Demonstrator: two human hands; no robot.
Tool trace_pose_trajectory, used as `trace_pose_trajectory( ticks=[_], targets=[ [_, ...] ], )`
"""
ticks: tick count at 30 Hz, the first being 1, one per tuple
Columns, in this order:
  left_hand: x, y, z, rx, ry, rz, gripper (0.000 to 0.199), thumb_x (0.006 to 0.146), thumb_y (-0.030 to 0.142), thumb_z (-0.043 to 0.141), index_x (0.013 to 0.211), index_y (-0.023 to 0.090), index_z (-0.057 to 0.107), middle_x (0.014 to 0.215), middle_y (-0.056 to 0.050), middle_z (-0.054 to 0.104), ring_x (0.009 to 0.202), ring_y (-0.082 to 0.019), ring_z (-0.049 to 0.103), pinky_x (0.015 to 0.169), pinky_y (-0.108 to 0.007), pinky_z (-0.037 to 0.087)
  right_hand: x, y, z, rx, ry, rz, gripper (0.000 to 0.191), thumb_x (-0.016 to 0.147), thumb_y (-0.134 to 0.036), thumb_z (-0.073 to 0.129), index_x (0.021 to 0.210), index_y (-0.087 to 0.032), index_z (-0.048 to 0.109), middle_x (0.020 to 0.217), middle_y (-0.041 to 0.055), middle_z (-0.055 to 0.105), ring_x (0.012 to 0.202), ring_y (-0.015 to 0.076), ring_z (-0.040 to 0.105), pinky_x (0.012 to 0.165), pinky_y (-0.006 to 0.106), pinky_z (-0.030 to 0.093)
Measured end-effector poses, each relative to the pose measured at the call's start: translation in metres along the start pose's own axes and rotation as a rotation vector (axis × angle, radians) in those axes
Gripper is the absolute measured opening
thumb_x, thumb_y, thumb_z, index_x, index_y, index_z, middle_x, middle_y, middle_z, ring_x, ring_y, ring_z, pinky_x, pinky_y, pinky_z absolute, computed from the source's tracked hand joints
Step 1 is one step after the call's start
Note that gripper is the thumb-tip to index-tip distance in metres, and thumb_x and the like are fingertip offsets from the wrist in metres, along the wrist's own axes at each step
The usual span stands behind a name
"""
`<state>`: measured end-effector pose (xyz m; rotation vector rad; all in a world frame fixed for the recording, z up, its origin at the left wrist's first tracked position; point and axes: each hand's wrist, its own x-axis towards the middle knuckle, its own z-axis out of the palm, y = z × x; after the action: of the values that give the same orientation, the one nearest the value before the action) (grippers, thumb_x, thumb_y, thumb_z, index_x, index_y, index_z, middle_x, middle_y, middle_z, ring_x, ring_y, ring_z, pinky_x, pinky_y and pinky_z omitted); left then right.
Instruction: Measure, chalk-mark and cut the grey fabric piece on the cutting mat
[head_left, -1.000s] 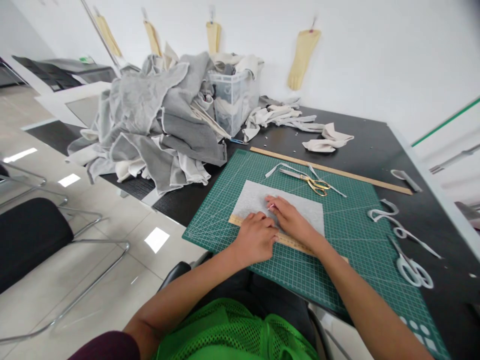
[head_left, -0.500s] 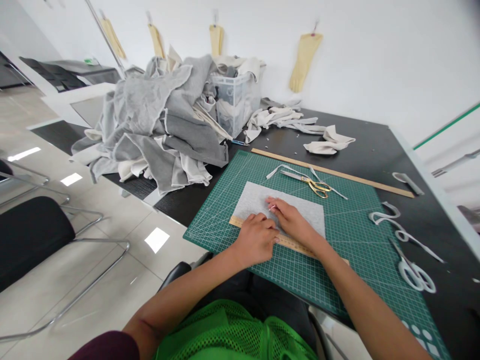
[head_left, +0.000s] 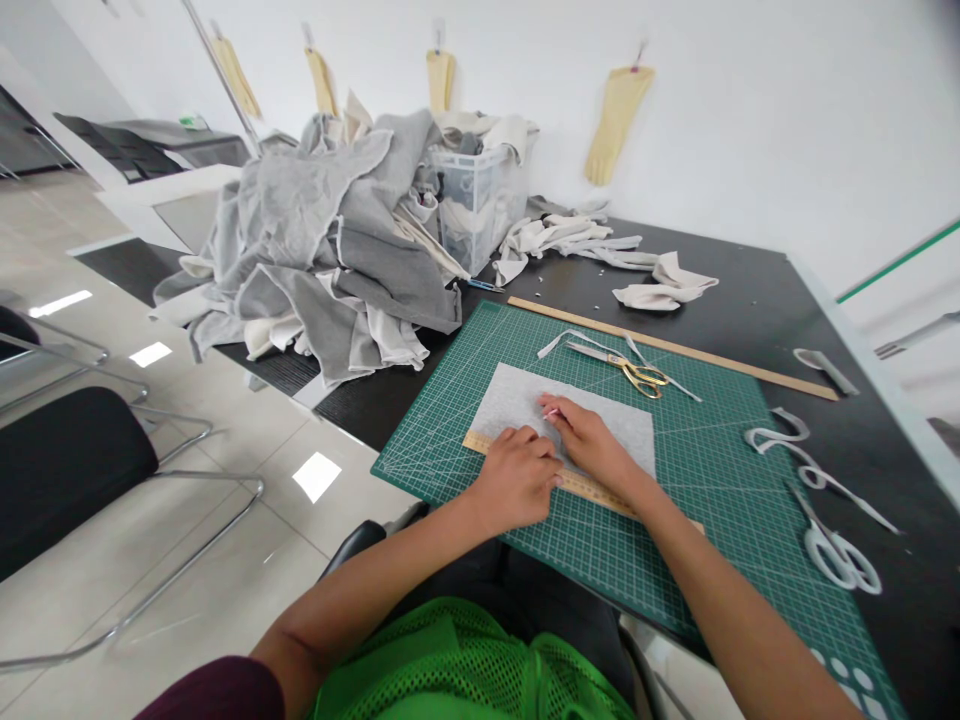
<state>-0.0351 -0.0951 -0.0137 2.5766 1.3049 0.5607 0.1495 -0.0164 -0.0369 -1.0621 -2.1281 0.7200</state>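
Note:
A grey fabric piece (head_left: 501, 400) lies flat on a green cutting mat (head_left: 435, 450). Along its near edge runs a wooden ruler (head_left: 592, 490). My left hand (head_left: 519, 480) is closed over the ruler, fingers curled and pressing it down. Just right of it, my right hand (head_left: 589, 440) rests over the fabric, its fingers pinching a small pinkish-white thing (head_left: 553, 412), mostly hidden, whose kind I cannot make out. Beyond the fabric lie gold-handled scissors (head_left: 637, 377) among thin fabric strips (head_left: 570, 335).
A long wooden strip (head_left: 675, 347) lies across the mat's far edge. White-handled scissors (head_left: 840, 555) and curled fabric strips (head_left: 787, 435) are at the right. A big heap of grey cloth (head_left: 300, 220) and a clear plastic bin (head_left: 480, 210) stand at the back left.
The whole view has shifted slightly. Both hands keep almost the same place on the ruler and fabric.

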Motion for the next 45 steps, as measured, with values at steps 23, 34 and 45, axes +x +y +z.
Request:
trace_pose_trajectory(
  ticks=[23, 34, 45],
  targets=[
    [0.001, 0.000, 0.001, -0.006, -0.007, 0.001, 0.016, 0.094, 0.030, 0.059, 0.095, 0.024, 0.074, 0.103, -0.004, 0.070, 0.104, -0.025, 0.053, 0.087, -0.043, 0.041, 0.001, 0.005, 0.000, 0.002, 0.014, -0.002, 0.024, 0.103, -0.026, 0.049, 0.116, -0.028, 0.068, 0.132, 0.0078, 0.072, 0.127, 0.0280, 0.064, 0.108, 0.051, 0.050],
    [0.001, 0.000, 0.001, -0.007, -0.018, 0.000, 0.015, 0.094, 0.030, 0.060, 0.096, 0.024, 0.074, 0.103, -0.004, 0.070, 0.105, -0.025, 0.054, 0.087, -0.043, 0.041, 0.001, 0.003, 0.001, 0.047, 0.043, 0.010, 0.021, 0.102, -0.027, 0.052, 0.112, -0.027, 0.070, 0.129, 0.0084, 0.073, 0.124, 0.0291, 0.066, 0.106, 0.052, 0.051],
    [0.002, 0.000, 0.000, -0.025, 0.001, 0.016, 0.013, 0.095, 0.027, 0.062, 0.095, 0.024, 0.074, 0.103, -0.003, 0.069, 0.104, -0.024, 0.054, 0.087, -0.042, 0.041, 0.005, 0.025, -0.059, 0.136, 0.160, 0.130, 0.026, 0.102, -0.046, 0.054, 0.101, -0.024, 0.068, 0.099, 0.0073, 0.077, 0.095, 0.0248, 0.072, 0.088, 0.043, 0.057]
  ],
)
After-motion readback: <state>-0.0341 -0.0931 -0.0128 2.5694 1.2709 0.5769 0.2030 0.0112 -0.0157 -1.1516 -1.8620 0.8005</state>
